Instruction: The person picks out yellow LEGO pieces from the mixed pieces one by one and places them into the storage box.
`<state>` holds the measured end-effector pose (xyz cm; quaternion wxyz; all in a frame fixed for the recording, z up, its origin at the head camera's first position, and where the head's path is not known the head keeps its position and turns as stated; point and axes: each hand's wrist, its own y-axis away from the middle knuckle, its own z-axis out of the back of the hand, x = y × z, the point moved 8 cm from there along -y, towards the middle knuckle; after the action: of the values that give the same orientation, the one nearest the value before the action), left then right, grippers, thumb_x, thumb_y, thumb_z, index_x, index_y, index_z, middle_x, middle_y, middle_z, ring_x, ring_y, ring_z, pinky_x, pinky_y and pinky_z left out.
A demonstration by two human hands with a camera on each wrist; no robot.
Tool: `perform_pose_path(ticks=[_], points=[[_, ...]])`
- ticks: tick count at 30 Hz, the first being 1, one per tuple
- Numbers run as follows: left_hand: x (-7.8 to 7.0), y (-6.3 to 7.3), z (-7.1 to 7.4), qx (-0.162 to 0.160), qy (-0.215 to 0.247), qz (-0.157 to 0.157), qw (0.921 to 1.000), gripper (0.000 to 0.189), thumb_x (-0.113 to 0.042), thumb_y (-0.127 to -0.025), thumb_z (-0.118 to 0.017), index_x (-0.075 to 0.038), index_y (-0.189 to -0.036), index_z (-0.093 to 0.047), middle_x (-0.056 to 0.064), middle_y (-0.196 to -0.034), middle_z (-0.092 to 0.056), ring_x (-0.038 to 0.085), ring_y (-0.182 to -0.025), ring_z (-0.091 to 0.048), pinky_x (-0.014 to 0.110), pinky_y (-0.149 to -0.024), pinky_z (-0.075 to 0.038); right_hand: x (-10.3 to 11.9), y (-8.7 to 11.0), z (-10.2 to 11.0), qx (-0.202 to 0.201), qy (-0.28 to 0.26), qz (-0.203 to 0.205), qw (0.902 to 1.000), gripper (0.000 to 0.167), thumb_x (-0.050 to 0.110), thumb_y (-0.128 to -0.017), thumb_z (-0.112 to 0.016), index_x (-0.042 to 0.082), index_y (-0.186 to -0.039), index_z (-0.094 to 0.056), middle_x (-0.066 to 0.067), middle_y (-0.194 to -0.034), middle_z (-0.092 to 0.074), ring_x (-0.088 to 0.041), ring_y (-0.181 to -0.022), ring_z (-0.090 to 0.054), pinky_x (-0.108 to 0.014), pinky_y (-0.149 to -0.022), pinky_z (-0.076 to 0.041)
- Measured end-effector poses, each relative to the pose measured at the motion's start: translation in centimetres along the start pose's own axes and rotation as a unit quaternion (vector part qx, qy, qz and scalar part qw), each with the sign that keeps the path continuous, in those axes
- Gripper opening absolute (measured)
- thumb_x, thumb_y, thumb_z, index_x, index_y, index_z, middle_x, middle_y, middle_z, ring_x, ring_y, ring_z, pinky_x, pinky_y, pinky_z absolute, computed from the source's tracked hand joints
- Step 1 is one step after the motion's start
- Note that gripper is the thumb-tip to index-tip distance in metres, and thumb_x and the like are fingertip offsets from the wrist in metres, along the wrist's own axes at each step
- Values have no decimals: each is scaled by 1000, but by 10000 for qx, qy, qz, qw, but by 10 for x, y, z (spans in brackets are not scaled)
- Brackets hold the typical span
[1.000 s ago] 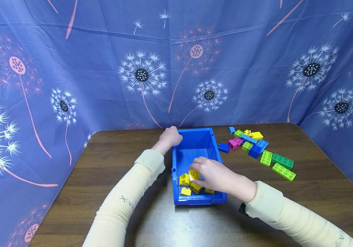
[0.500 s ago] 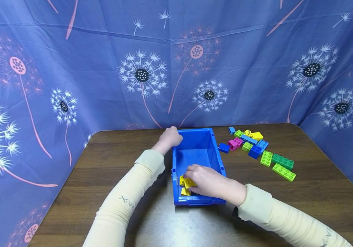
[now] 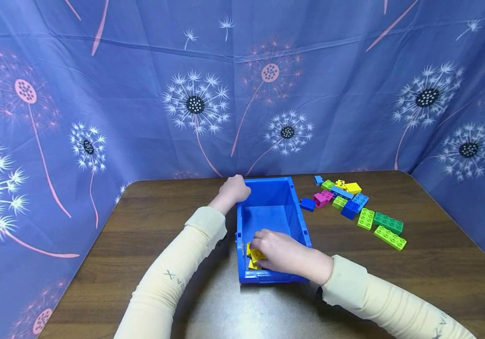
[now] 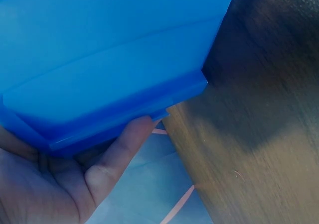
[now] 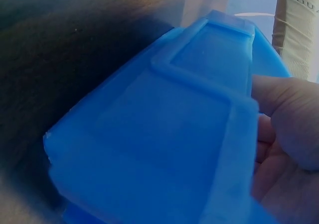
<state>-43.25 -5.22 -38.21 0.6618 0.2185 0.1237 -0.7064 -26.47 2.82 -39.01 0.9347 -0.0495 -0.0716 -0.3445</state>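
A blue plastic bin (image 3: 274,278) stands on the table, its low end toward me. My left hand (image 3: 235,189) grips the bin's far left corner; in the left wrist view its thumb lies along the edge of the blue wall (image 4: 124,64). Inside the near end, my right hand (image 3: 282,253) pinches a yellow toy building block (image 3: 256,255) between thumb and fingers. Another yellow block (image 3: 253,266) shows under it, and the hand covers others. From the right wrist, the bin's outer wall (image 5: 174,129) hides the fingertips and the blocks.
Right of the bin, loose blocks lie on the brown table (image 3: 174,197): a blue one (image 3: 307,204), a pink one (image 3: 320,198), a dark green one (image 3: 388,221), a lime one (image 3: 390,237) and several more. A blue dandelion-print cloth (image 3: 242,117) hangs behind the table.
My right hand has moved left and slightly down inside the bin with the yellow block, covering more of the other yellow blocks. The left hand and bin have stayed put.
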Motion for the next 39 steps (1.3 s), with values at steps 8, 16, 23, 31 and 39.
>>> perform_pose_path(ticks=[8, 16, 23, 31, 39], points=[[1, 2, -1, 5, 2, 23, 10000, 16, -20, -91, -50, -7, -81, -54, 3, -61, -39, 15, -49, -43, 27, -42, -34, 3, 1, -1, -12, 18, 45, 10000, 35, 27, -77, -78, 11, -106, -69, -2, -96, -66, -12, -87, -62, -24, -77, -54], [1, 2, 0, 14, -3, 53, 10000, 17, -19, -90, -50, -9, -77, -51, 3, -61, -39, 15, -48, -42, 26, -42, -34, 7, 5, 11, -36, 97, 188, 9998, 33, 25, -79, -77, 10, -107, -69, -2, -97, -66, -12, -87, -61, -25, -77, -54], [0, 2, 0, -37, -43, 18, 10000, 15, -20, -90, -50, -8, -83, -54, 2, -63, -40, 16, -50, -45, 27, -44, -35, 6, 10, 31, -171, 88, 138, 9997, 35, 26, -78, -77, 11, -108, -68, -2, -100, -66, -14, -91, -61, -27, -77, -54], [0, 3, 1, -52, 9, 0, 10000, 16, -20, -91, -49, -6, -88, -56, 3, -64, -41, 16, -51, -47, 27, -44, -35, 1, 16, 53, -279, 124, -62, 9995, 35, 27, -78, -77, 14, -110, -68, -1, -103, -65, -14, -95, -61, -29, -78, -54], [-1, 5, 2, -42, 20, 45, 10000, 17, -21, -91, -50, -5, -93, -58, 4, -66, -44, 17, -56, -52, 27, -45, -38, 0, 23, 79, -756, 223, 66, 9969, 39, 27, -77, -78, 13, -111, -67, -2, -105, -65, -17, -100, -61, -31, -78, -55]])
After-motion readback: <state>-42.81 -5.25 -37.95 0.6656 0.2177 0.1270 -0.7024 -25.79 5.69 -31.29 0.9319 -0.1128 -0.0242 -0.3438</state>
